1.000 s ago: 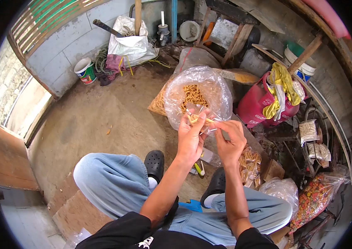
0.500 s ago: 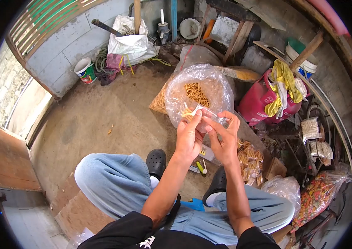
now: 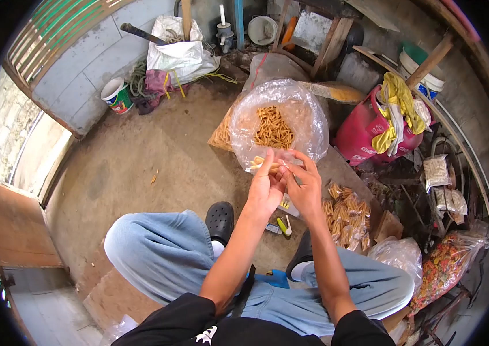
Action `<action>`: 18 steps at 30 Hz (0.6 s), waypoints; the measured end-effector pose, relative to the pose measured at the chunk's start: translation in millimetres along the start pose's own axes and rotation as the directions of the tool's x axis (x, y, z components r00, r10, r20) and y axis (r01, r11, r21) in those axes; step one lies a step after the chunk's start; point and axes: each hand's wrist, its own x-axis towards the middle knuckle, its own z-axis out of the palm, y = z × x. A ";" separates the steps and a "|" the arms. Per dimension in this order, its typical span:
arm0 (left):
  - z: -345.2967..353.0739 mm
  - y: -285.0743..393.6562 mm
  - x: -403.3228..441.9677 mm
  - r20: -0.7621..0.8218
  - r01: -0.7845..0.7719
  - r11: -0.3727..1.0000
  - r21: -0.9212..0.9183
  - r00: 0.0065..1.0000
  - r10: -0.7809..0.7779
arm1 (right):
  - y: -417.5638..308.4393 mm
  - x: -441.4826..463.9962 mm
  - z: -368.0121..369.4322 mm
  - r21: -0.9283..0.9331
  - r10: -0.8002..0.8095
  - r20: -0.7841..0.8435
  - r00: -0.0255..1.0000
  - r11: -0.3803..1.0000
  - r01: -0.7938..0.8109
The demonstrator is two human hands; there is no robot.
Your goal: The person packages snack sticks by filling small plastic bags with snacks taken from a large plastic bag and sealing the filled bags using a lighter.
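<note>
My left hand (image 3: 266, 185) and my right hand (image 3: 304, 187) are close together, fingers closed on a small clear plastic bag (image 3: 257, 164). Some pale snack sticks show inside it at its left end; my fingers cover much of the rest. Just beyond both hands stands a large clear plastic bag (image 3: 309, 115), its mouth wide and folded outward. Brown snack sticks (image 3: 274, 128) lie inside that big bag. To the right of my right forearm is a pile of small filled snack packets (image 3: 346, 218).
A green-handled tool (image 3: 283, 225) lies on the floor between my feet. At the right stand a pink barrel (image 3: 365, 128) draped with a yellow cloth (image 3: 392, 109) and a bag of colourful snacks (image 3: 449, 262). A white sack (image 3: 182, 60) and a small bucket (image 3: 117, 97) stand by the far wall.
My hands have drawn closer together on the small bag, my right fingers moving left toward my left hand. The view has shifted slightly.
</note>
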 end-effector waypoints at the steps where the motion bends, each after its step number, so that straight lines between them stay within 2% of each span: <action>1: -4.3 -0.4 2.8 -0.133 0.018 0.994 -0.109 0.991 -0.033 | 6.9 -0.9 2.1 -0.015 0.020 0.002 1.000 1.000 -0.020; 2: -10.7 -1.7 6.7 -0.261 0.023 0.975 -0.219 0.962 -0.081 | 16.8 -4.4 4.3 -0.015 0.027 0.003 1.000 1.000 -0.027; 4: -54.1 -11.2 26.2 -0.267 0.046 0.974 -0.221 0.958 -0.105 | 40.5 -10.9 7.7 -0.023 0.089 0.202 0.975 0.996 -0.086; 5: -80.7 -16.5 36.3 -0.272 0.066 0.973 -0.222 0.954 -0.127 | 49.7 -13.3 8.2 -0.023 0.094 0.201 0.975 0.996 -0.091; 7: -99.9 -15.5 40.0 -0.228 0.108 0.973 -0.205 0.961 -0.155 | 63.3 -15.8 11.0 0.013 -0.015 0.430 0.902 1.000 0.011; 8: -109.1 -15.6 43.5 -0.277 0.113 0.970 -0.216 0.945 -0.172 | 70.1 -15.7 15.0 0.014 -0.012 0.431 0.902 1.000 0.007; 10: -103.1 -12.8 42.4 -0.333 0.116 0.966 -0.230 0.924 -0.190 | 80.3 -12.1 23.4 0.332 0.078 0.330 0.941 0.923 -0.193; 11: -95.5 -11.2 39.7 -0.385 0.069 0.961 -0.269 0.906 -0.173 | 88.3 -9.0 28.1 0.333 0.082 0.333 0.939 0.922 -0.199; 13: -95.8 -9.0 42.8 -0.442 0.016 0.953 -0.303 0.883 -0.155 | 108.7 1.3 41.1 0.137 0.428 0.254 0.867 0.872 -0.471; 15: -106.1 -8.8 48.6 -0.306 0.155 0.952 -0.264 0.923 -0.235 | 131.2 14.7 55.9 0.085 0.464 0.210 0.861 0.868 -0.489; 16: -99.4 -6.9 48.2 -0.311 0.151 0.953 -0.261 0.922 -0.231 | 145.5 21.3 65.3 0.031 0.495 0.162 0.853 0.862 -0.506; 18: -86.5 -6.8 48.1 -0.423 0.166 0.966 -0.197 0.875 -0.237 | 183.8 33.1 89.6 -0.031 0.460 0.184 0.869 0.886 -0.463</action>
